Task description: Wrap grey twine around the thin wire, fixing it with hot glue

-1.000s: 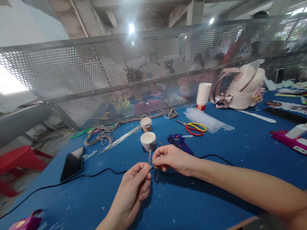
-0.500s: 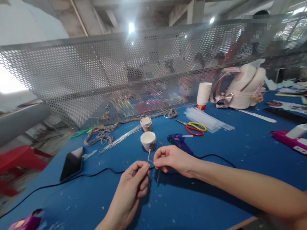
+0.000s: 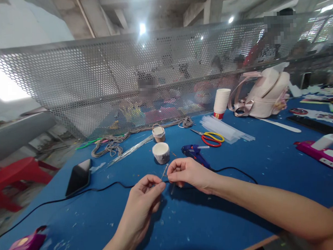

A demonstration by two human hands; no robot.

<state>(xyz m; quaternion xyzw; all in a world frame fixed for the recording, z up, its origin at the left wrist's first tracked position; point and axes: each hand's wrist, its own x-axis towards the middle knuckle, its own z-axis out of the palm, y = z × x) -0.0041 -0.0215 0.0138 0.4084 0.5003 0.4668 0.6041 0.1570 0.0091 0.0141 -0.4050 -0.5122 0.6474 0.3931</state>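
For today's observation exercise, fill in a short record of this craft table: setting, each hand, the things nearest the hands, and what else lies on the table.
Setting: blue table with a perforated metal screen behind it
Left hand: pinches a thin stick at its lower end
Right hand: fingertips pinch the same stick
Nearest things: white-topped cup, blue glue gun, black cable
Also on table: scissors, stack of paper cups, phone, pale backpack

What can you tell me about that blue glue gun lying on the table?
The glue gun looks like dark blue plastic with a pale, clear stick poking out of its far end. It lies on its side on the blue table, just beyond the right hand, which hides its near end. Whether they touch is unclear. Red-and-yellow scissors lie beyond it.
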